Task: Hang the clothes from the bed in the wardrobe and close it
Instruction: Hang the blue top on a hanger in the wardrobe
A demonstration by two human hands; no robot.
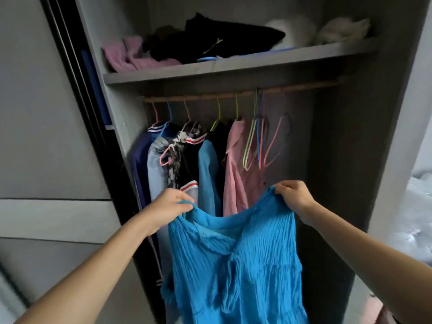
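Observation:
A bright blue crinkled dress (236,260) hangs spread in front of the open grey wardrobe (346,160). My left hand (169,208) grips its left strap and my right hand (293,195) grips its right shoulder, holding the top edge stretched between them. Behind it, a wooden rail (233,94) carries several garments on coloured hangers, among them a pink shirt (236,169) and a turquoise top (207,174). Several empty hangers (259,141) dangle at the right end of the rail. Whether a hanger sits inside the dress is hidden.
A shelf (222,69) above the rail holds folded pink, black and white clothes. The sliding door (46,136) stands pushed to the left. A strip of pale bedding (420,206) shows at the right edge. The right part of the rail is bare.

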